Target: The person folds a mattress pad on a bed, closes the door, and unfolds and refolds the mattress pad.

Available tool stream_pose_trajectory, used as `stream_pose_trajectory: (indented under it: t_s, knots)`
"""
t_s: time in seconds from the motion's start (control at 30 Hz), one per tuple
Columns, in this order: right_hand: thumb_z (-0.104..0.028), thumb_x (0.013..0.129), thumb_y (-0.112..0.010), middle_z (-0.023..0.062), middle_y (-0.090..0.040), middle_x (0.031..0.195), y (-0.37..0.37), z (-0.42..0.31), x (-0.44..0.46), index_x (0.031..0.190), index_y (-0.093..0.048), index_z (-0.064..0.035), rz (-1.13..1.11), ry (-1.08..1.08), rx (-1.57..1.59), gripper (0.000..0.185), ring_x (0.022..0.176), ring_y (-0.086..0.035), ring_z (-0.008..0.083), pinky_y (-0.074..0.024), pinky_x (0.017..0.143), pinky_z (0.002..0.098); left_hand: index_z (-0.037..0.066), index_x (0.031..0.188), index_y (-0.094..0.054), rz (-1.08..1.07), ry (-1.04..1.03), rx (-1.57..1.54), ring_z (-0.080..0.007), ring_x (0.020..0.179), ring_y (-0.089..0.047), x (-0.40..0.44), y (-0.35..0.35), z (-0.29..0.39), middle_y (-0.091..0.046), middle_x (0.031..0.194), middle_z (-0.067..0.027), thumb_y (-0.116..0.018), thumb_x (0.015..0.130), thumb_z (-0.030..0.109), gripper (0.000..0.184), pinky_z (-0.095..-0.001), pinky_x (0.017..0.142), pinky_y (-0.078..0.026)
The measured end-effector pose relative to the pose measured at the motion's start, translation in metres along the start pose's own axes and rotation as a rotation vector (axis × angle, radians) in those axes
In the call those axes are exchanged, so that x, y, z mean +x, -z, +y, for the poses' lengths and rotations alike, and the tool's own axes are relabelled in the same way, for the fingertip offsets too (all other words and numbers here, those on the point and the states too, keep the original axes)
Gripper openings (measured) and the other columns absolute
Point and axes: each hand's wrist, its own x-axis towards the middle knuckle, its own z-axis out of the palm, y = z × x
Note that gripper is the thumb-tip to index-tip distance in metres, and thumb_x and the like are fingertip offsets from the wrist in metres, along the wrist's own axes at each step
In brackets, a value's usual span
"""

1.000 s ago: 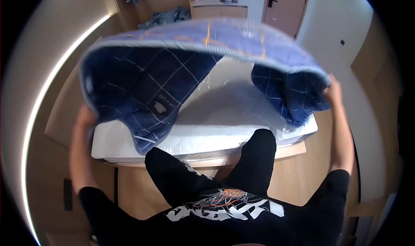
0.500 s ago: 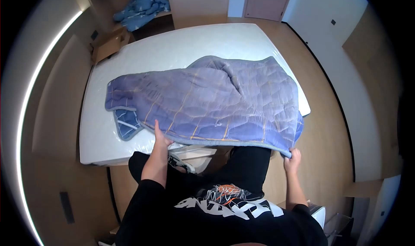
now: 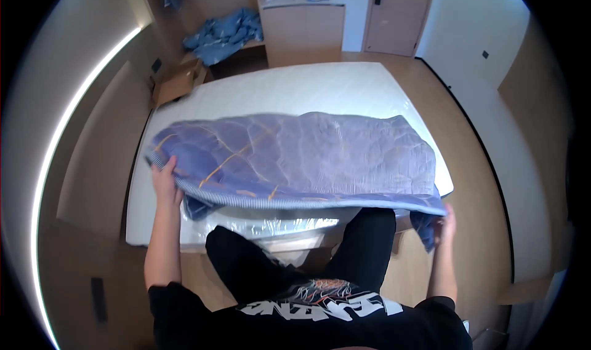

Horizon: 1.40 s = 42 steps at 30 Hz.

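Note:
A quilted blue-purple mattress pad (image 3: pixel 345 153) with yellow lines and a striped edge lies bunched across the white mattress (image 3: pixel 295 88). My left hand (image 3: pixel 166 181) is closed around the pad's near edge at the left, thumb on top. At the right end of that same edge, my right hand (image 3: pixel 444 227) grips the corner, its fingers partly hidden by the cloth. Between both hands the near edge is stretched and raised above my knees. A dark blue part of the pad hangs below it at each side.
A cardboard box (image 3: pixel 177 82) stands at the bed's far left corner. Crumpled blue bedding (image 3: pixel 225 35) lies on a shelf behind it, next to a cabinet (image 3: pixel 305 35) with small items on top. A closed door (image 3: pixel 397 21) is at the back; wooden floor (image 3: pixel 477 208) runs along the right.
My left hand has slid outward to the left along the edge, and my right hand slightly right. The near edge is now spread wider and lifted. My view has tilted up.

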Motion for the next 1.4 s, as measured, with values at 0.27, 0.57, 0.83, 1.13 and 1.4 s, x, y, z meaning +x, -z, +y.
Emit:
stream_pose_trajectory:
  t_s: [0.27,0.57,0.83,1.13,1.4]
  knots:
    - [-0.032,0.092,-0.035,0.0190,-0.060,0.116,0.152,-0.023,-0.054,0.116,-0.054,0.0022,0.311,-0.068,0.276,0.046,0.111,-0.056,0.0339,-0.0438,0.097,0.0484,0.001,0.141,-0.031,0.184,0.059,-0.674,-0.0350,0.134,-0.031,-0.256,0.171,0.026,-0.033,0.146,-0.0171,-0.053,0.088,0.033,0.066,-0.0458,0.111,-0.025]
    - [-0.021,0.091,-0.031,0.0170,-0.063,0.108,0.234,0.061,-0.093,0.112,-0.055,0.0015,0.354,-0.797,-0.009,0.039,0.100,-0.062,0.0311,-0.0499,0.090,0.0453,-0.009,0.116,-0.053,0.992,0.444,-0.108,-0.0338,0.113,-0.051,-0.294,0.309,-0.117,-0.053,0.122,-0.0200,-0.046,0.078,0.012,0.044,-0.0460,0.097,-0.041]
    - [-0.029,0.090,-0.044,0.0146,-0.064,0.103,0.161,0.082,-0.056,0.107,-0.058,-0.0007,0.187,-0.693,-0.260,0.036,0.095,-0.059,0.0274,-0.0482,0.083,0.0403,-0.001,0.125,-0.051,0.528,0.401,-0.393,-0.0345,0.116,-0.050,-0.240,0.303,-0.091,-0.052,0.126,-0.0185,-0.042,0.093,0.029,0.045,-0.0474,0.102,-0.038]
    - [-0.018,0.088,-0.061,0.0049,-0.060,0.099,-0.286,-0.367,0.246,0.108,-0.056,-0.0062,-0.159,0.811,-0.050,0.024,0.090,-0.058,0.0189,-0.0483,0.083,0.0350,-0.006,0.110,-0.056,0.516,-0.459,-0.008,-0.0249,0.088,-0.059,0.219,-0.019,0.285,-0.061,0.101,-0.0156,-0.061,0.085,0.041,0.053,-0.0360,0.079,-0.049]
    - [-0.018,0.092,-0.056,0.0171,-0.058,0.117,-0.203,-0.456,0.124,0.122,-0.048,0.0057,-0.514,0.564,0.298,0.039,0.104,-0.060,0.0277,-0.0490,0.091,0.0398,0.007,0.137,-0.041,0.240,-0.399,-0.033,-0.0332,0.119,-0.049,0.057,0.056,0.425,-0.048,0.133,-0.0154,-0.038,0.096,0.041,0.054,-0.0501,0.099,-0.041]
